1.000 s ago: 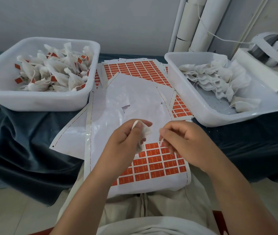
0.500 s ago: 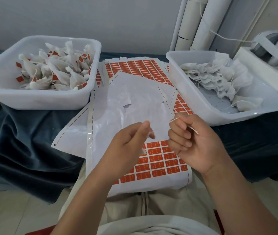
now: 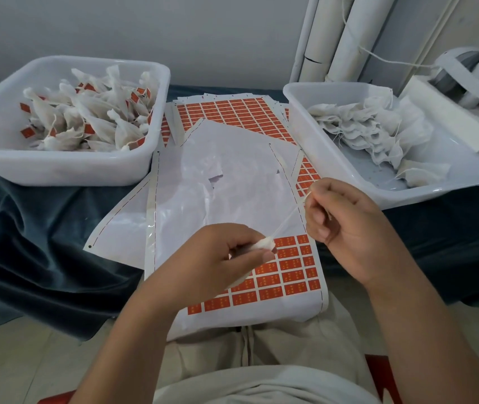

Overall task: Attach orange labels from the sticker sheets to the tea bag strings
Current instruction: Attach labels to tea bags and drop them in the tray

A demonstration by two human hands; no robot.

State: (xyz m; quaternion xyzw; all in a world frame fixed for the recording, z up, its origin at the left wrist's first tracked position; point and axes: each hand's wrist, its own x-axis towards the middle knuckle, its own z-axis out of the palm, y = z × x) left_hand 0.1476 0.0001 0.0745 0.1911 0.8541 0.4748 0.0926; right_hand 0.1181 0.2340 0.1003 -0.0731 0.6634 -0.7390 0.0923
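My left hand [image 3: 220, 258] grips a white tea bag [image 3: 264, 244], mostly hidden in my fingers. Its white string [image 3: 290, 215] runs taut up and to the right to my right hand [image 3: 346, 225], which pinches the string's end between thumb and forefinger. Both hands hover over a sticker sheet [image 3: 285, 275] whose lower part still carries rows of orange labels; its upper part is bare white backing. A second, fuller sticker sheet [image 3: 232, 112] lies further back between the two tubs.
A white tub [image 3: 57, 167] at the left holds several tea bags with orange labels. A white tub [image 3: 320, 147] at the right holds unlabelled tea bags. Dark blue cloth [image 3: 43, 243] covers the table. A white machine [image 3: 471, 83] and tubes stand at back right.
My right hand has pulled the string out up and to the right, away from my left hand, so the string is now stretched between them. My left hand keeps the tea bag.
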